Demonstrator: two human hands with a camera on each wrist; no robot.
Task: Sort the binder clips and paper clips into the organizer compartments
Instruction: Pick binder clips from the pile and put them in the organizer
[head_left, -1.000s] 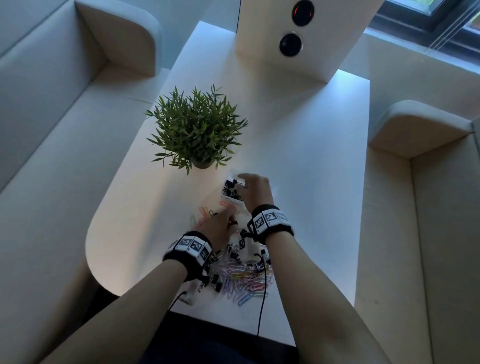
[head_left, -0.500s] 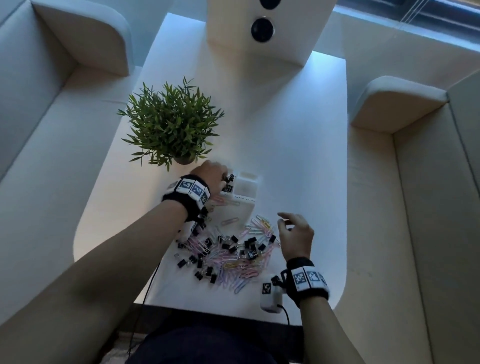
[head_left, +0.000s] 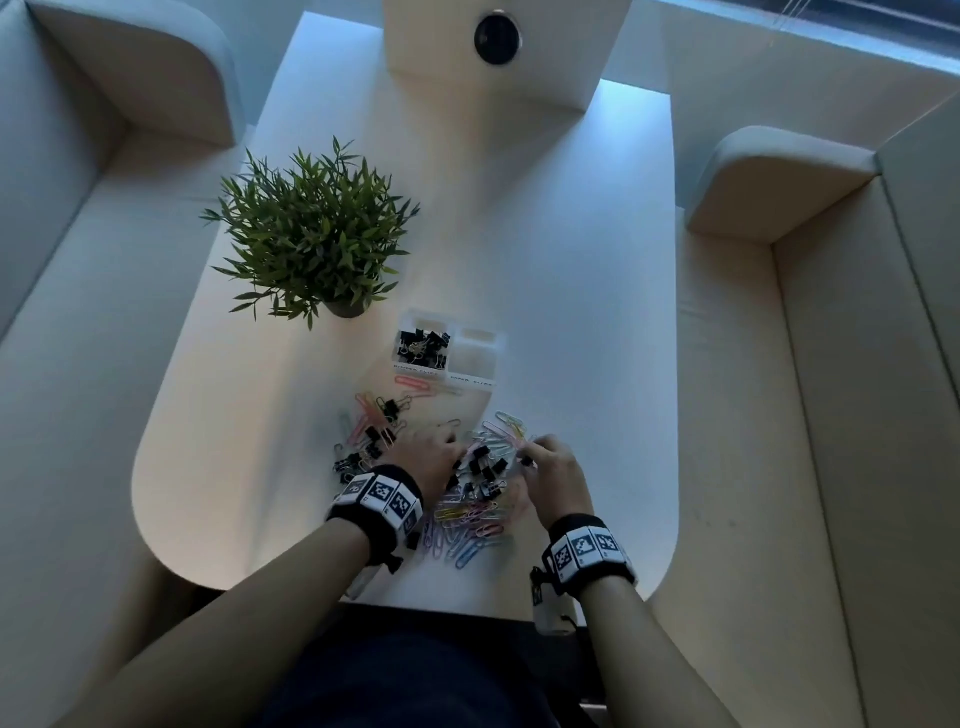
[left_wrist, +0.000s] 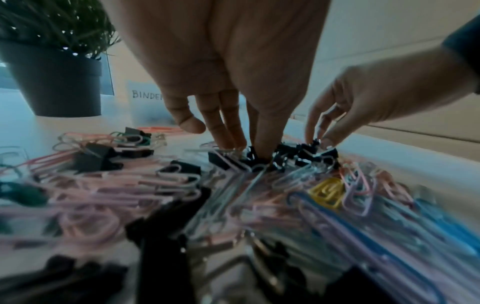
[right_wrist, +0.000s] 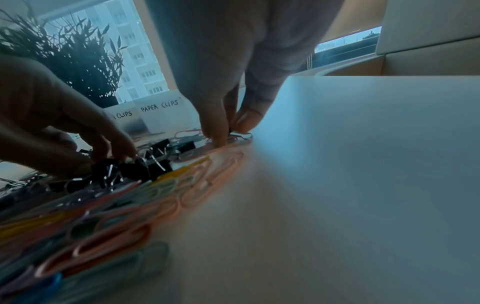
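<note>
Counts: 1 organizer (head_left: 451, 347) with 2 labelled compartments, the left one with a cluster of black binder clips (head_left: 423, 344), too tangled to count. Loose pile on the 1 table (head_left: 571, 312): dozens of coloured paper clips (head_left: 467, 525), exact number not readable; more binder clips mixed in. 1 potted plant (head_left: 311, 234). 2 hands: left (head_left: 428, 460), right (head_left: 558, 475). 2 sofas (head_left: 62, 260).

An office lounge booth: cushioned benches (head_left: 78, 291) flank a long white surface (head_left: 545, 270), a potted plant (head_left: 311, 234) stands on it, and a window (right_wrist: 124, 51) behind the plant shows a high-rise.
</note>
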